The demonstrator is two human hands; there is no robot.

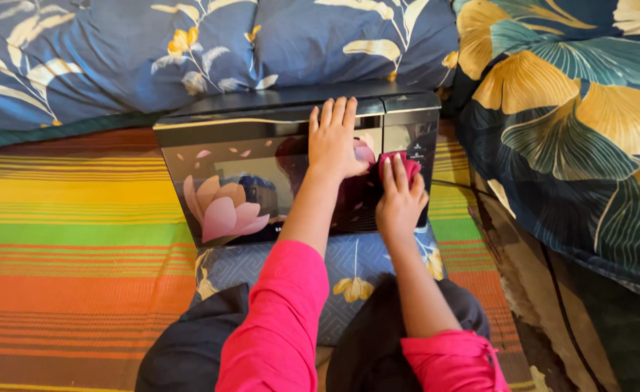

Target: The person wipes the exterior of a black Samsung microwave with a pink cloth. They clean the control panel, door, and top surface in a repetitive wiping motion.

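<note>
Red cloth (400, 163) pressed by right hand (401, 203) on microwave (262, 181) door at frame centre, left hand (332, 141) flat, steadying its top.

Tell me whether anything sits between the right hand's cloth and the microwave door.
Nothing visible does. The right hand presses the dark red cloth straight against the microwave front, beside its control panel. The left hand rests flat on the door's top edge.

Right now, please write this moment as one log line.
left hand: flat on microwave door top | right hand: presses red cloth on door
</note>
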